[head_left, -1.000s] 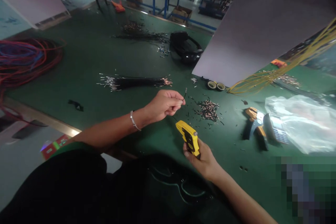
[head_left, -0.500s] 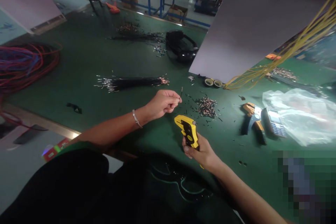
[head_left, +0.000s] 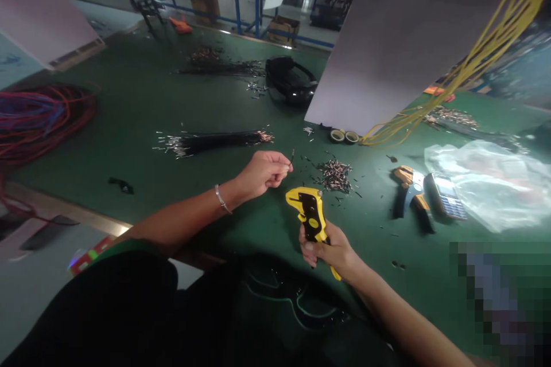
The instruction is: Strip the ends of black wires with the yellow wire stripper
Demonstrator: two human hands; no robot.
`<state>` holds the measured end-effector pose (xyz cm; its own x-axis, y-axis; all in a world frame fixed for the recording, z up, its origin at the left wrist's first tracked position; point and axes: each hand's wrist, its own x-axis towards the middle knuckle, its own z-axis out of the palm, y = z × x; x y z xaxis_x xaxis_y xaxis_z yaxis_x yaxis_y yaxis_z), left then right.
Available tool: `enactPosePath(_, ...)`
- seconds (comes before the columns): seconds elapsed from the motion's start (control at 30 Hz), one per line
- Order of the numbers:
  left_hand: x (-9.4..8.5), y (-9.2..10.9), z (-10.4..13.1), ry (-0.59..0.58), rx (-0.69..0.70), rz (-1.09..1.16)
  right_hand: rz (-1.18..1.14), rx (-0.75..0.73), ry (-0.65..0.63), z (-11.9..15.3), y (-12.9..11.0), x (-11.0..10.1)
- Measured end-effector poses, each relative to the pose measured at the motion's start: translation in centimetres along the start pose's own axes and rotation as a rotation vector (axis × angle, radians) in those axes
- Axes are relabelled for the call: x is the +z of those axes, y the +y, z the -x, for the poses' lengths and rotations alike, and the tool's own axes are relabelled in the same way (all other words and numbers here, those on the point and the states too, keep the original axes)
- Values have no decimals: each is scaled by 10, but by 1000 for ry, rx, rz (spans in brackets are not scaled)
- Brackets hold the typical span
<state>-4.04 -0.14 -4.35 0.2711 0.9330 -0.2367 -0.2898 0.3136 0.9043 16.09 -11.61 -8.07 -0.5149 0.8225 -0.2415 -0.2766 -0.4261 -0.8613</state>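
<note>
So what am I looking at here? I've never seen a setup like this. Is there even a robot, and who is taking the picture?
There's no robot: these are a person's own bare hands, seen by one camera worn on the head, looking forward and down. The left hand pinches a thin dark wire by the fingertips. The right hand grips a yellow and black hand tool. On the green table lie a bundle of black wires, a heap of small pieces, another hand tool, a keypad device and clear plastic.
</note>
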Motion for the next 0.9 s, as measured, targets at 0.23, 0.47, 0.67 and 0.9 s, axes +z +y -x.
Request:
enactPosePath(0.23, 6, -3, 7, -20, -42, 32, -152, -13, 5, -5, -10, 1)
enactPosePath(0.47, -3, -2, 1, 12, 22, 14, -173, 79, -89, 3, -13, 5)
enactPosePath(0.67, -3, -2, -2, 16, 31, -2, -210, 80, -66, 4, -12, 6)
enactPosePath(0.9, -3, -3, -3, 25, 26, -25, -231, 102, -74, 4, -11, 8)
